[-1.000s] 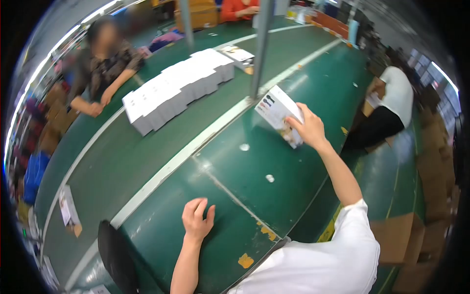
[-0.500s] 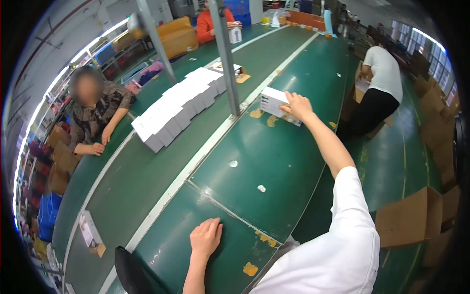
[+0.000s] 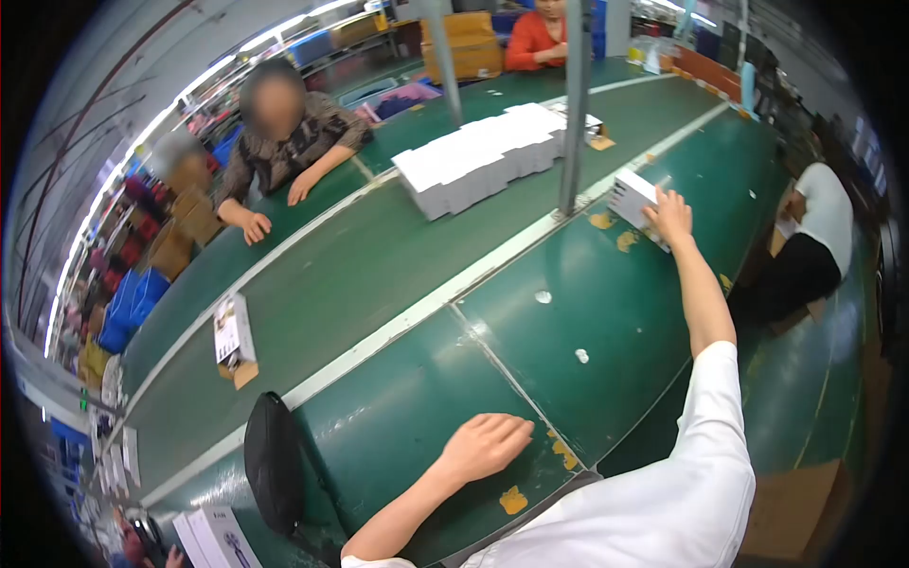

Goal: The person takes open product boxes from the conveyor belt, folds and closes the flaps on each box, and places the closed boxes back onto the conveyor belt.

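Observation:
My right hand (image 3: 670, 218) grips the near end of a white printed box (image 3: 632, 197), which rests on the green tabletop beside the metal post. The fingers are on top of the box and its underside is hidden. Close to my body, my left hand (image 3: 488, 445) lies palm down on the green surface with nothing visible in it; its fingers are loosely stretched out, near a seam and yellow worn patches. Across the light strip stands a long row of white boxes (image 3: 478, 161), packed side by side. An open-ended printed box (image 3: 233, 331) lies on the belt at left.
A black bag (image 3: 273, 464) stands left of my left arm, with white boxes (image 3: 216, 538) beyond it. The metal post (image 3: 574, 114) rises from the light strip. One person (image 3: 303, 142) sits across, another in red (image 3: 537, 43) farther back; a third (image 3: 816, 227) bends at right.
My view has swung left, bringing the black bag and lower-left boxes into sight. My left hand has shifted toward the seam and turned rightward. My right hand stays on the white box.

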`<move>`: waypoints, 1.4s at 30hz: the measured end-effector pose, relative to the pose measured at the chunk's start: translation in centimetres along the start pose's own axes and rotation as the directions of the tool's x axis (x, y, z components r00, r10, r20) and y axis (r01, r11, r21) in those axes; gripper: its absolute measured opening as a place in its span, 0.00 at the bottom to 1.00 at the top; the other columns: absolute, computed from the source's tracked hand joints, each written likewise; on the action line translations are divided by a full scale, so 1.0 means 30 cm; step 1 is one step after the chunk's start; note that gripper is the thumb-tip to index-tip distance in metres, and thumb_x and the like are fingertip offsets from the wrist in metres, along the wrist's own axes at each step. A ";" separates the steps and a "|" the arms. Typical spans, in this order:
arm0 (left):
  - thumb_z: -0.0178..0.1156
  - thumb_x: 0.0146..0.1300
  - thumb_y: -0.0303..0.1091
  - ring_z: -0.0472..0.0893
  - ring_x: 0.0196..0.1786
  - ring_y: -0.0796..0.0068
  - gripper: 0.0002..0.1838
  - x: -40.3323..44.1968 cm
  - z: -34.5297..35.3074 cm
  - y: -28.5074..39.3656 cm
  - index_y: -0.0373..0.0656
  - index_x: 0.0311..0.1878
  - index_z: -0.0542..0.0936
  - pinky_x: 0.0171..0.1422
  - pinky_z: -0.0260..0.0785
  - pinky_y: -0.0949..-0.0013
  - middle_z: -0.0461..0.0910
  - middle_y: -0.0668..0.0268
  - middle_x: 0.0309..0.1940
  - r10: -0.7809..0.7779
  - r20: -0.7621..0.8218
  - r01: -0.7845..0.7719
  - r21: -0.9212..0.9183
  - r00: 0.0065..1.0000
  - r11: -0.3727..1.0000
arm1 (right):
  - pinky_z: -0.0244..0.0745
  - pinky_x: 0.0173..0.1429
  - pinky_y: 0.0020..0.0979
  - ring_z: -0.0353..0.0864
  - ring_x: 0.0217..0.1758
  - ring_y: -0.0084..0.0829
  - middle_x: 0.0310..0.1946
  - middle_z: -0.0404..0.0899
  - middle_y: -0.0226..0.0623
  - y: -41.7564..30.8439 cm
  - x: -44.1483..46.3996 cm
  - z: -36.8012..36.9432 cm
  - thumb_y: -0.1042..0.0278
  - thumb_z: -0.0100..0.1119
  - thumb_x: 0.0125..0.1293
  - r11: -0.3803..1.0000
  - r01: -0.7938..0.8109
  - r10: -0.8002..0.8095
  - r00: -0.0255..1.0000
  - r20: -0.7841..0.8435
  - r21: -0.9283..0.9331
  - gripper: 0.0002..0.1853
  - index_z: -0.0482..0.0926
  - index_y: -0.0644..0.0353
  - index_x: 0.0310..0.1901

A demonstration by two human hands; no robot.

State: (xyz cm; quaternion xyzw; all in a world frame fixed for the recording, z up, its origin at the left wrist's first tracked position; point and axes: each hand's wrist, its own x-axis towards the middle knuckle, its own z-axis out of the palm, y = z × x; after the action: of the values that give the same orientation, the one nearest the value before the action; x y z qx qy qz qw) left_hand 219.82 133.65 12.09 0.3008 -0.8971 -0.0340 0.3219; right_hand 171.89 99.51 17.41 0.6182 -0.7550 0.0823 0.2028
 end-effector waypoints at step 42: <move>0.63 0.68 0.42 0.81 0.31 0.58 0.12 -0.444 0.120 -0.215 0.44 0.46 0.83 0.33 0.75 0.57 0.79 0.61 0.26 -0.088 0.110 0.140 -0.664 0.990 0.735 | 0.75 0.35 0.26 0.81 0.29 0.19 0.32 0.87 0.38 -1.730 -1.285 -0.231 0.69 0.62 0.73 -0.089 -0.074 -0.884 0.466 -0.044 0.993 0.08 0.85 0.62 0.49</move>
State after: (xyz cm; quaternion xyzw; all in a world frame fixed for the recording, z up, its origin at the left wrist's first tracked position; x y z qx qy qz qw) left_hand 229.17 135.38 0.16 0.2182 -0.8158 -0.3839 0.3734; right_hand 229.41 125.26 1.39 0.7809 -0.2257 0.2304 -0.5350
